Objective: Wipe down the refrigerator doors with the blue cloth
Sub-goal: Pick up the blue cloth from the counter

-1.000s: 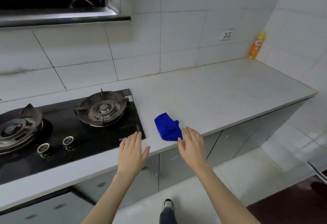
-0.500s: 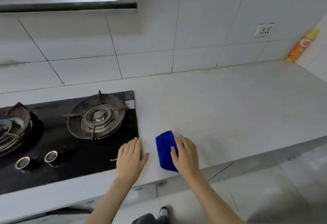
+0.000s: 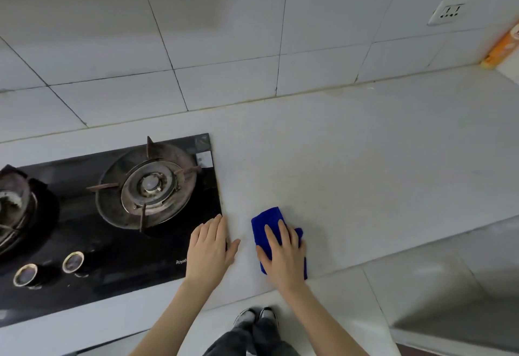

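The folded blue cloth (image 3: 268, 221) lies on the white countertop (image 3: 365, 173) near its front edge, just right of the stove. My right hand (image 3: 283, 254) lies flat on top of the cloth with straight fingers and covers its near half. My left hand (image 3: 210, 249) rests flat and open on the counter at the stove's right front corner, a short gap left of the cloth. No refrigerator is in view.
A black glass gas stove (image 3: 92, 223) with two burners and two knobs fills the left side. A wall socket (image 3: 448, 10) and an orange bottle (image 3: 502, 46) sit at the back right. Floor and my shoes (image 3: 254, 317) show below the counter edge.
My right hand has moved forward from the cloth's near edge onto its top. My left hand slid slightly toward the stove corner. The camera has come closer and tilted down.
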